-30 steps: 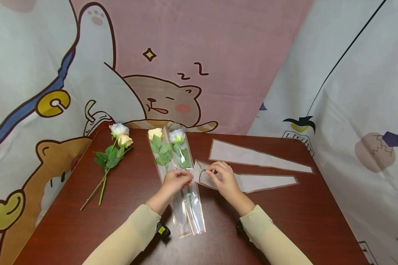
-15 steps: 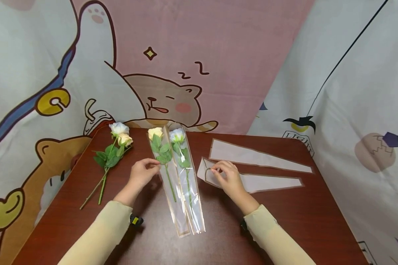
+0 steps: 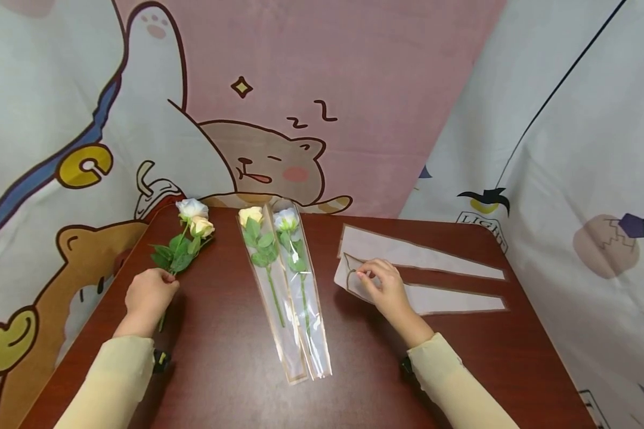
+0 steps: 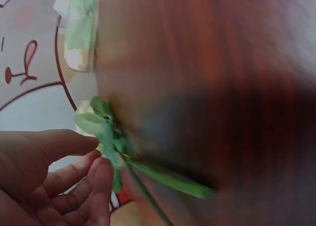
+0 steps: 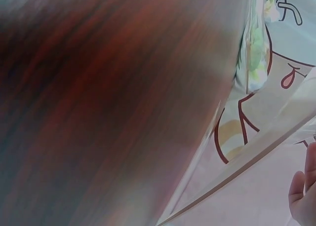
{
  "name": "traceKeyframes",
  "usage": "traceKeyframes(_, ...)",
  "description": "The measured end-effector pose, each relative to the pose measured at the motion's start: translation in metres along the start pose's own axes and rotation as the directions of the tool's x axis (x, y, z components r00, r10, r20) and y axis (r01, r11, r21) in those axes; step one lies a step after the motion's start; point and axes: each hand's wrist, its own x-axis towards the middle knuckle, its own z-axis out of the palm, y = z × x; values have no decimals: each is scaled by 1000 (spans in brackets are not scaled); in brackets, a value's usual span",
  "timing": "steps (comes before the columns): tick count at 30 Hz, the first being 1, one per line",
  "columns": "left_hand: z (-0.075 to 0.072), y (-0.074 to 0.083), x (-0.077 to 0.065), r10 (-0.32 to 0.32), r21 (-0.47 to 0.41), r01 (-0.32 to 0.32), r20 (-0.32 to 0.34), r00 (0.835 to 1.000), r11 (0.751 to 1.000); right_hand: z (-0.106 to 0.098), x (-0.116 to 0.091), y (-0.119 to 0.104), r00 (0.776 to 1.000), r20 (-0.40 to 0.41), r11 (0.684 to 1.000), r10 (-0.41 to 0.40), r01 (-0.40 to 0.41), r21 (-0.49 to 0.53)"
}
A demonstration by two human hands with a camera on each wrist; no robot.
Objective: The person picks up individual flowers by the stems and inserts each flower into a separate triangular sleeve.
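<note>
Left grip reaches the loose roses

Your loose roses, one pale blue and one cream, lie with crossed green stems on the left of the tabletop. Half a second ago your left grip was beside the wrapped cream rose; now it is at the loose stems. Its thumb and fingertips sit close together, but you cannot tell here whether they hold a stem. Your right grip pinches the wide end of a brown-edged sleeve, moved slightly rightward, its mouth bowed. Between your hands, the left clear sleeve contains that cream rose; the right clear sleeve contains a pale blue rose. Beyond your right hand lies another flat sleeve.
</note>
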Motion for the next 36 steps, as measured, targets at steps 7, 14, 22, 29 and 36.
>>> traceKeyframes(7, 5, -13, 0, -20, 42, 17, 75, 997, 999, -7, -2, 3, 1000, 0, 1000, 8, -8, -4)
traceKeyframes(14, 5, -18, 2, -42, 71, 34, 114, 993, 997, -6, -2, 2, 1000, 4, 1000, 20, -20, -9)
traceKeyframes(22, 7, -18, 5, -62, 47, 56, 141, 988, 997, -4, -2, 2, 1000, 0, 1000, 15, -15, -3)
traceKeyframes(29, 10, -18, 4, -26, -3, 26, 66, 997, 1000, -4, -2, 3, 1000, 3, 1000, 16, -16, -11)
traceKeyframes(36, 12, -19, 2, -20, -11, 21, 55, 998, 1000, -4, -1, 1, 1000, 0, 1000, 7, -7, -10)
